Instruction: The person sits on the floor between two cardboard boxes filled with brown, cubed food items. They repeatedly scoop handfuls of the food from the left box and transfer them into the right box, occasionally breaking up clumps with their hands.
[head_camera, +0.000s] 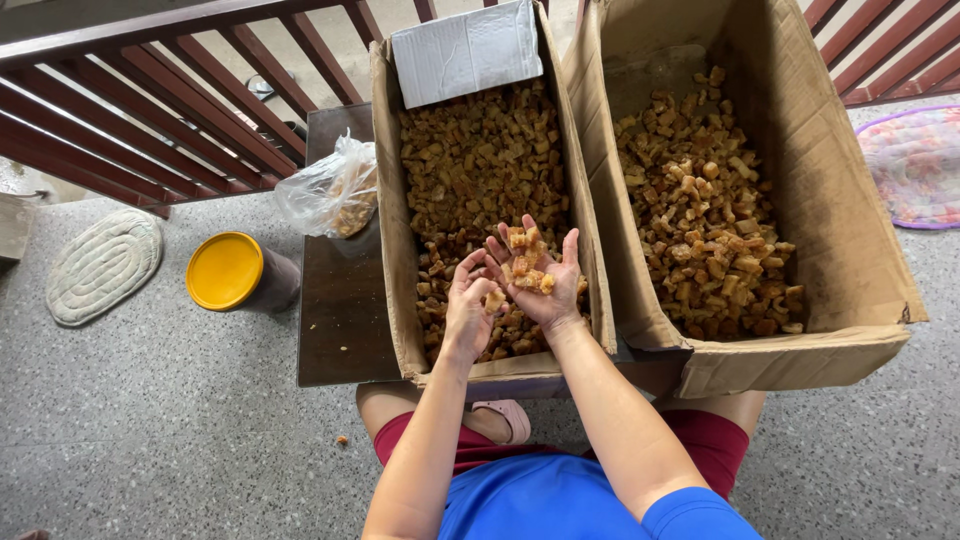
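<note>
Two open cardboard boxes sit in front of me, both filled with small golden-brown fried cubes. Over the left box (388, 230) my right hand (540, 275) is held palm up with several cubes (528, 262) lying in it. My left hand (468, 305) is beside it, fingers pinched on one cube (494, 298), touching the right palm. The right box (850, 250) holds lighter cubes (705, 210) and stands just to the right, untouched.
A dark low table (340, 300) carries the left box and a clear plastic bag of cubes (335, 190). A brown tub with a yellow lid (228, 270) stands on the floor at left, near an oval mat (100, 265). Red railings run behind. A patterned cushion (915, 165) lies right.
</note>
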